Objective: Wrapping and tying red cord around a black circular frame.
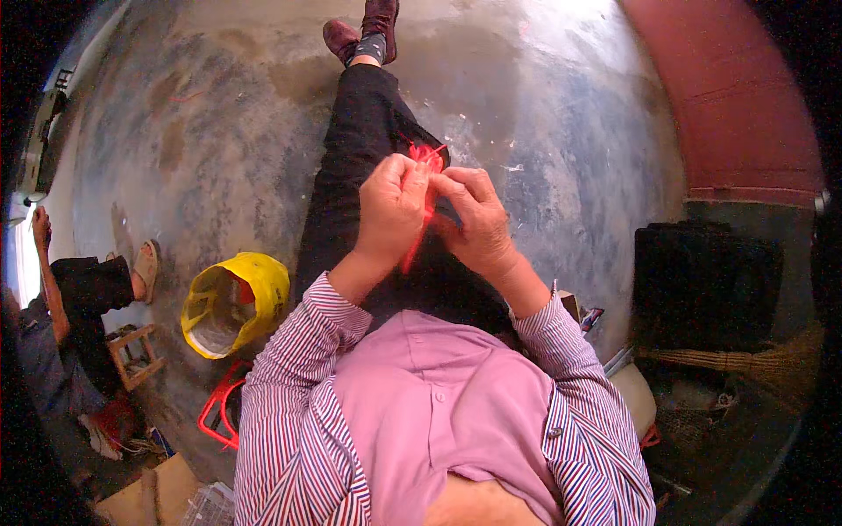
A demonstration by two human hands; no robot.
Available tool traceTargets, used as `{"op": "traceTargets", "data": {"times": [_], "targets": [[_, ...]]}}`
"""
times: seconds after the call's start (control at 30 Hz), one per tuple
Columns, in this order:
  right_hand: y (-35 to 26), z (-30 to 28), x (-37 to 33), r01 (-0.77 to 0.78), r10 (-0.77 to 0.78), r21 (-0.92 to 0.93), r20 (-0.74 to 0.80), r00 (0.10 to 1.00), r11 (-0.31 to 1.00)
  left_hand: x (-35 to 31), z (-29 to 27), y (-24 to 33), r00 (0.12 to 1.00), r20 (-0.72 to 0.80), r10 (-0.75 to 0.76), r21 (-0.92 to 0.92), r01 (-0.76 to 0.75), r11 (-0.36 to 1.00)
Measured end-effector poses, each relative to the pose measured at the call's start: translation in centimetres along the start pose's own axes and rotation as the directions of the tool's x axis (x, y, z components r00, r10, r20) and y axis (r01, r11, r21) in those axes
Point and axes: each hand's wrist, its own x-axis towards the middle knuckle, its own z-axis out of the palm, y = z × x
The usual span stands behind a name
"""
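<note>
A bundle of thin red strands point(426, 156) sticks up between my hands above my lap, and a red tail hangs below them. My left hand point(391, 209) pinches the bundle from the left with its fingers closed. From the other side, my right hand point(479, 219) has its thumb and forefinger pressed together at the same spot, meeting the left fingertips. Where the strands run inside my fingers is hidden.
A yellow container point(274, 279) lies open-mouthed on the floor left of my leg. Near it is a red frame point(210, 416). Another person point(83, 307) sits at the far left, beside a small wooden stool point(133, 358). A straw broom point(754, 361) lies at the right.
</note>
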Motion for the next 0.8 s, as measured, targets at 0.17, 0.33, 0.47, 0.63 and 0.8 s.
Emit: {"op": "traceTargets", "data": {"times": [0.17, 0.33, 0.47, 0.63, 0.8], "targets": [[0.5, -2.8, -0.5, -0.073, 0.078, 0.106, -0.046, 0.996, 0.992, 0.7, -0.7, 1.1, 0.852, 0.434, -0.293, -0.494, 0.497, 0.713], [-2.0, -7.6, -2.3, -0.059, 0.29, 0.978, -0.002, 0.957, 0.202, 0.3, -0.1, -0.3, 0.944, 0.213, -0.251, -0.388, 0.318, 0.865], [-2.5, -8.7, -7.8, -0.173, 0.24, 0.985, 0.169, 0.956, -0.005, 1.1, -0.6, -2.7, 0.89, 0.33, -0.313, -0.249, 0.402, 0.881], [-3.6, -8.3, -11.9, -0.634, 0.662, 0.652, 0.261, 0.703, 0.416, 2.0, -0.9, -5.4, 0.677, 0.648, -0.349, -0.234, 0.613, 0.755], [1.2, -8.1, -14.9, -0.666, 0.685, 0.25, 0.014, 0.728, 0.703, 2.3, 0.4, -7.1, 0.775, 0.524, -0.354, -0.34, 0.572, 0.747]]}}
